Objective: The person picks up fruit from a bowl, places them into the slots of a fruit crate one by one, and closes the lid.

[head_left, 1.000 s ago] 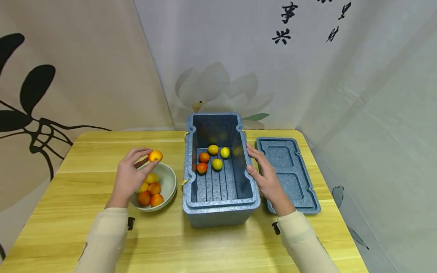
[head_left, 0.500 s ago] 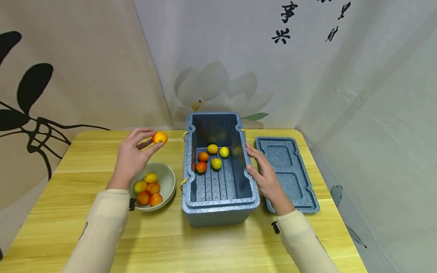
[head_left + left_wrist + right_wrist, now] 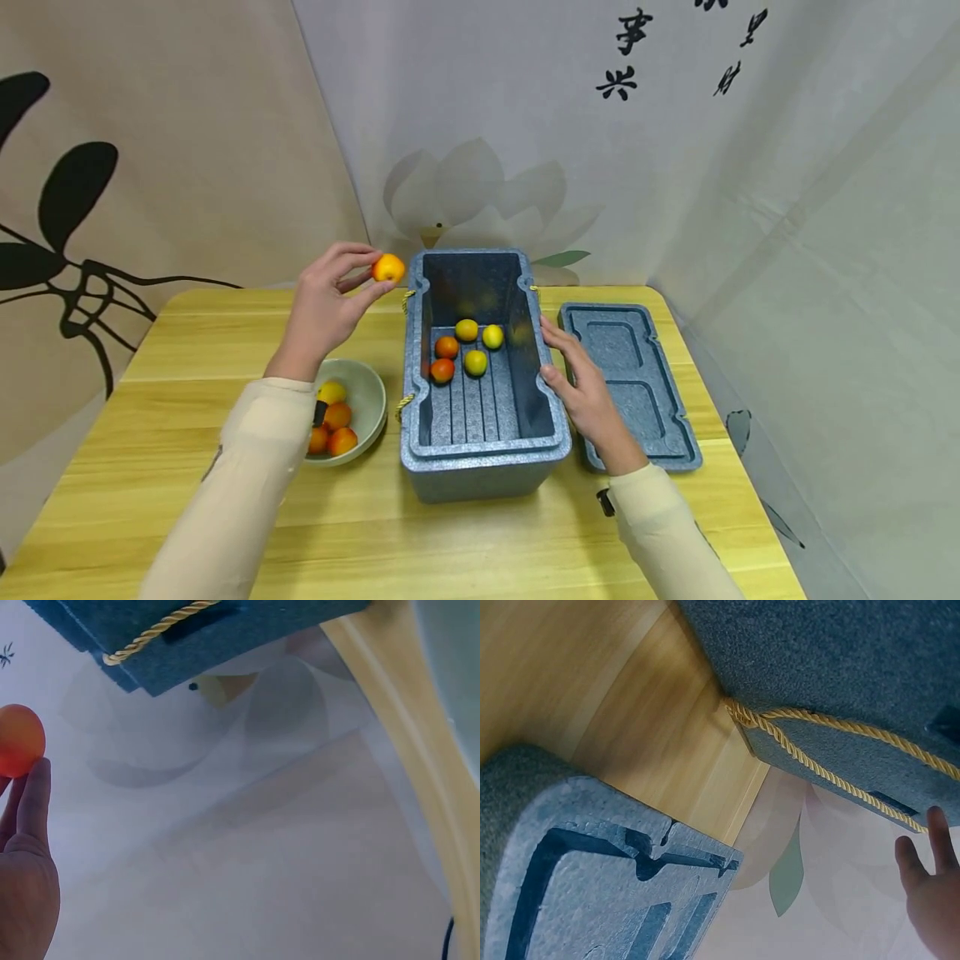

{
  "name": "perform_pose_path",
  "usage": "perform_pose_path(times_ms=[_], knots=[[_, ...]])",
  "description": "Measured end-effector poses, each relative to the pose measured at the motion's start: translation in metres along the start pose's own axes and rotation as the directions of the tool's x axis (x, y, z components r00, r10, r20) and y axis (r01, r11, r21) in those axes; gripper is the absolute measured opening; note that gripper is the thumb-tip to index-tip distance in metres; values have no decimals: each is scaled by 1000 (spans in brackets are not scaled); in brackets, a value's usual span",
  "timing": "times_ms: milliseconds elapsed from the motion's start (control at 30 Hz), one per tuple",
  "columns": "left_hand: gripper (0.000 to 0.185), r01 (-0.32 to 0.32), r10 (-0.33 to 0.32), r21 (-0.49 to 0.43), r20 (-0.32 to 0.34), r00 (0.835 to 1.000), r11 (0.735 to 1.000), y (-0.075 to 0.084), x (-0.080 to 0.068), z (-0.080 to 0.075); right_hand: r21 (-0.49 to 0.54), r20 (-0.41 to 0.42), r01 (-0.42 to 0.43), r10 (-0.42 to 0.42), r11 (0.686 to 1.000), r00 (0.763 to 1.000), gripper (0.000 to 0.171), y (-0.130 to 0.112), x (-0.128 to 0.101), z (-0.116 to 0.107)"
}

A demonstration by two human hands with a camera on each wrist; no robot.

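Currently the left hand [image 3: 324, 308] pinches a small orange-yellow fruit [image 3: 388, 268] between thumb and fingertips, raised above the table and just outside the far-left corner of the open blue foam box [image 3: 480, 454]. The left wrist view confirms it: the fruit [image 3: 19, 739] sits at the tip of a finger [image 3: 34, 795], with the box's yellow rope handle [image 3: 157, 631] overhead. The right hand [image 3: 585, 387] lies flat, fingers straight, against the box's right wall and rim, steadying it and gripping nothing. Four fruits rest on the ribbed box floor: two reddish-orange [image 3: 445, 358], two yellow-green [image 3: 483, 348], clustered toward the far end. Judgement: the step in hand looks like carrying the fruit over the wall and into the box. To do it well, clear the thick rim fully, lower the fruit close to the floor before letting go, and aim for bare floor near the cluster, since round fruit would roll along the grooves. Keep the bracing hand in place; foam is light and may slide on smooth wood. Materials: the box is speckled, grainy expanded foam with stepped rim and notched corners; its matching lid [image 3: 633, 379] lies inside-up, just right of the box, with moulded recesses. A pale glazed bowl [image 3: 371, 400] holding more fruit sits left of the box, partly hidden by the sleeve. The table [image 3: 187, 333] is pale varnished wood with visible grain.
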State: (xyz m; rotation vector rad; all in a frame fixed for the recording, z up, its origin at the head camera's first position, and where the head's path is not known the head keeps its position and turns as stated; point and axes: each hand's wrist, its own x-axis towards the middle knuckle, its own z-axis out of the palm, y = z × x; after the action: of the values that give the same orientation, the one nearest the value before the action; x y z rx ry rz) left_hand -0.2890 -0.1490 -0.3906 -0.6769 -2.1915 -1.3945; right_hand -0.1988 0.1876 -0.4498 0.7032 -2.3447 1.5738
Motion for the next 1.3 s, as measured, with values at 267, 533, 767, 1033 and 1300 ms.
perform_pose_path(times_ms=[267, 533, 767, 1033, 1300], knots=[[32, -42, 42, 1, -4, 999, 999, 6, 17, 1, 4, 3, 12, -12, 1000, 1000, 44, 2, 1, 1], [33, -26, 24, 38, 50, 998, 999, 12, 33, 7, -4, -10, 13, -13, 1000, 1000, 46, 2, 0, -1], [33, 1, -6, 60, 78, 997, 998, 16, 45, 18, -17, -16, 16, -16, 1000, 1000, 47, 2, -1, -1], [35, 111, -128, 94, 196, 972, 989, 13, 54, 34, -48, -7, 14, -15, 999, 1000, 47, 0, 0, -2], [37, 116, -141, 106, 265, 954, 988, 5, 59, 48, -63, 2, -4, 4, 998, 1000, 48, -2, 0, -2]])
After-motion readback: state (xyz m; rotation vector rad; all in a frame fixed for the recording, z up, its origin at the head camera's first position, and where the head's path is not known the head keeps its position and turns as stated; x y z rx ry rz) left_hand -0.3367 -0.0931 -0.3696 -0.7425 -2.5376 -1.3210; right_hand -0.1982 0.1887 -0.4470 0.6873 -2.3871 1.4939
